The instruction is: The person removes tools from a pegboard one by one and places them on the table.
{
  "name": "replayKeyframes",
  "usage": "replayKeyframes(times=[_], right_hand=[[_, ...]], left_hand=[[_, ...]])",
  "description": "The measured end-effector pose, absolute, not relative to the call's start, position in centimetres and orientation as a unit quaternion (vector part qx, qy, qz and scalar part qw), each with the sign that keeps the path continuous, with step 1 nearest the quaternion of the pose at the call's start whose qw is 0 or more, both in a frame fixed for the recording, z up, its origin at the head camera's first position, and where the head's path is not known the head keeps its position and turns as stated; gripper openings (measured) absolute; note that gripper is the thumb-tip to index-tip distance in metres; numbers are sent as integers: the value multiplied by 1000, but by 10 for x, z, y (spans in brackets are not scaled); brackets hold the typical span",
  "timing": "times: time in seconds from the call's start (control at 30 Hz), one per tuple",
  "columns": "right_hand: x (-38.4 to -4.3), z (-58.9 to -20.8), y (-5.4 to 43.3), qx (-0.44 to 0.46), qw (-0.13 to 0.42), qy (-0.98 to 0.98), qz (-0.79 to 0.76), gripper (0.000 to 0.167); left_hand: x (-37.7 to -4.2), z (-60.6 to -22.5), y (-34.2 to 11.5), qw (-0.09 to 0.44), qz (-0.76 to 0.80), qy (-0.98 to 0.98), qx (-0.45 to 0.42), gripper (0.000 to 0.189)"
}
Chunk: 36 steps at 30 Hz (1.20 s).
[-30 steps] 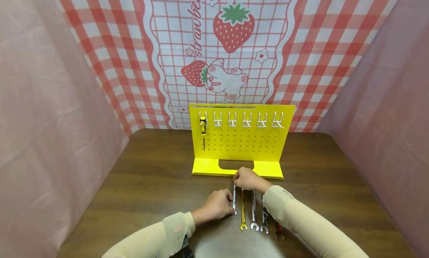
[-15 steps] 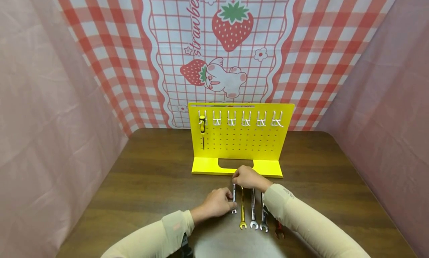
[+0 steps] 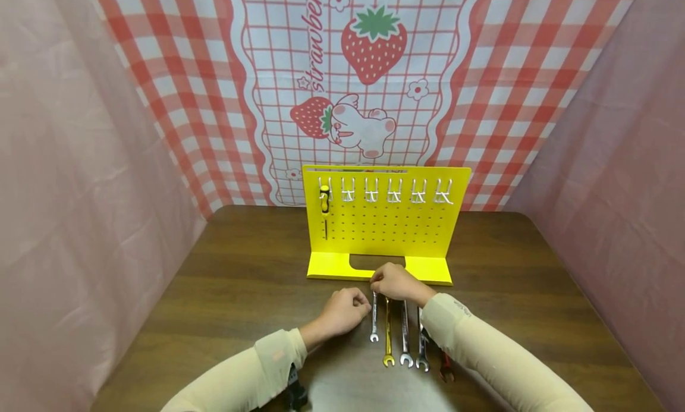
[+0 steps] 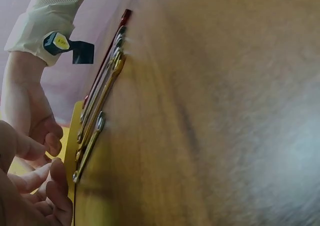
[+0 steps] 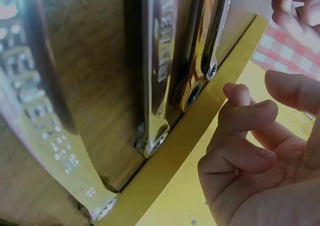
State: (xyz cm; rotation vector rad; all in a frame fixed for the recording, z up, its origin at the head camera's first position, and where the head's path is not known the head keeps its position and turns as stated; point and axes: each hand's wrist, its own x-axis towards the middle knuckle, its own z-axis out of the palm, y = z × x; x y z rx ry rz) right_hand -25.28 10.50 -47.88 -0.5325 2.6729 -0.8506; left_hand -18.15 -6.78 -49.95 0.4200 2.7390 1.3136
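Note:
A row of combination wrenches lies on the table: a short silver wrench (image 3: 374, 320) at the left, then a gold wrench (image 3: 388, 335), two longer silver wrenches (image 3: 405, 335) and a red wrench (image 3: 446, 367) partly hidden by the right sleeve. My left hand (image 3: 345, 311) is beside the short wrench, fingers loosely bent and holding nothing. My right hand (image 3: 396, 282) hovers by the upper ends of the short and gold wrenches. In the right wrist view, the right hand (image 5: 260, 156) has thumb and fingers apart with nothing between them. Ring ends of the wrenches sit close to the yellow base edge (image 5: 165, 176).
A yellow pegboard (image 3: 385, 225) stands behind the wrenches, with a row of white hooks (image 3: 394, 193). On its leftmost hook hangs a yellow and black screwdriver (image 3: 324, 204). Pink curtains (image 3: 605, 162) and a checked strawberry cloth (image 3: 492, 91) enclose the wooden table (image 3: 241, 269).
My left hand has let go of the short wrench's lower end and drawn up and left, uncovering its open jaw. The right hand has barely moved.

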Motion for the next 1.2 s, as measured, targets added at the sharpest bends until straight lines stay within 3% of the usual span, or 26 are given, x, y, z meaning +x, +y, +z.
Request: replayKeyframes(times=[0.23,0.53,0.9,1.2], right_hand=[[-261,-476,105,-193,114,926,-304,20],[-268,-462,103,-181,99,910,-360,22],[-280,-444,86,-200,2,876,-439,20],[-290,-430,70,-189,-23,846,-499,27]], left_hand=[[-191,-493,-71,-6,429,895,121,5],[-202,-487,-77,-22,440,893,88,5],[-230,-482,-89,-79,460,884,24,22],[-254,-472,-103,-130,480,866,-45,15]])
